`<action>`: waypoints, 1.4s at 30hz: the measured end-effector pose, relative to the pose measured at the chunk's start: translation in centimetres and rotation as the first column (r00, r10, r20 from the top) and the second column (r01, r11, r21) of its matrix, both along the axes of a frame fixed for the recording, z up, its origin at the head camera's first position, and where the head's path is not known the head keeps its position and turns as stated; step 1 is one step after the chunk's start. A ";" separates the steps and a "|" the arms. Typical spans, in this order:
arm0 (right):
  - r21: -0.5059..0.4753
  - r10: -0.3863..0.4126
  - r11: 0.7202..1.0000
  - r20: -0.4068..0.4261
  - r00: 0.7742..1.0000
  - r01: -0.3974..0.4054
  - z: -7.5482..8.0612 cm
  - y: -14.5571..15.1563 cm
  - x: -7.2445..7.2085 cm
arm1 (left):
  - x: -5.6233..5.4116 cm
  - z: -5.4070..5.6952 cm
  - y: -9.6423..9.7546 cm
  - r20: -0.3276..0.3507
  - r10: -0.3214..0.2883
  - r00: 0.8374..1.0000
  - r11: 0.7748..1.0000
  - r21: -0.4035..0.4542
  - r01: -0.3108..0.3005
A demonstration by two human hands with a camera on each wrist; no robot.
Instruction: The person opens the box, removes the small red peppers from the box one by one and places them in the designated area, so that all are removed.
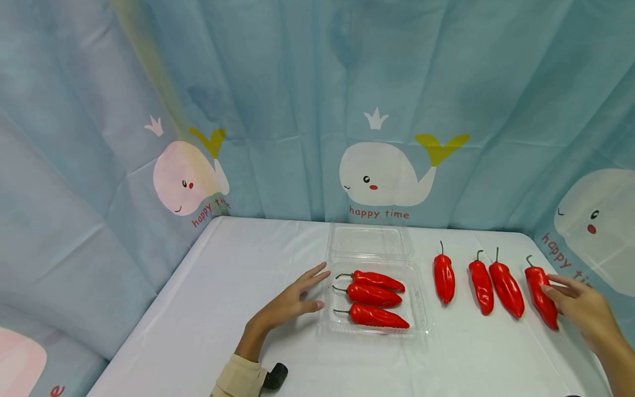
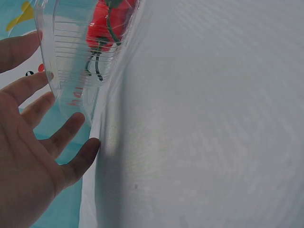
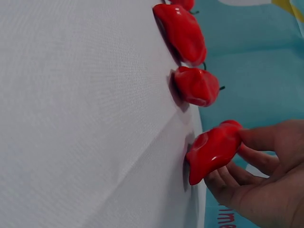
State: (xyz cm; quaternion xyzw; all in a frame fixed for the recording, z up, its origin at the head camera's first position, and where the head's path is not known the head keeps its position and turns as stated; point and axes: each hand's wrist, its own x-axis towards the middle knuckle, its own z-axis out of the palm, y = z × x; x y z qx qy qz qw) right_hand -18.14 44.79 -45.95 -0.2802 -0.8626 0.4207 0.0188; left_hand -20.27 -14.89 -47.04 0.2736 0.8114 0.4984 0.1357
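On the right side of the table, my right hand [image 1: 585,306] grips a red chili pepper [image 1: 541,295], the rightmost in a loose row. In the right wrist view the thumb lies on one side of that pepper [image 3: 214,151] and the fingers [image 3: 223,183] on the other. My left hand [image 1: 292,300] is spread at the left edge of a clear plastic clamshell box [image 1: 421,298]. Its thumb and fingertips are right at the box wall [image 2: 47,61] in the left wrist view. Inside the box lie three red peppers [image 1: 374,295], stems to the left.
Between box and right hand, three more red peppers lie on the white table: one nearer the box [image 1: 444,278], then a close pair [image 1: 481,286]. The box's lid [image 1: 369,241] is folded back toward the blue whale-print curtain [image 1: 297,110]. A black object [image 1: 275,376] is at the left wrist.
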 end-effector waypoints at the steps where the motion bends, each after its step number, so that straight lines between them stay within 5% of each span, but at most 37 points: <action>1: 0.006 0.005 1.000 0.004 1.000 -0.005 0.0 0.1 -0.1 | 0.0 0.0 0.0 -0.001 0.000 1.000 1.000 0.001 0.000; 42: -0.009 -0.033 0.999 0.004 0.999 0.033 -0.8 1.1 -0.8 | -0.1 -0.3 0.0 -0.001 0.006 1.000 1.000 0.001 -0.006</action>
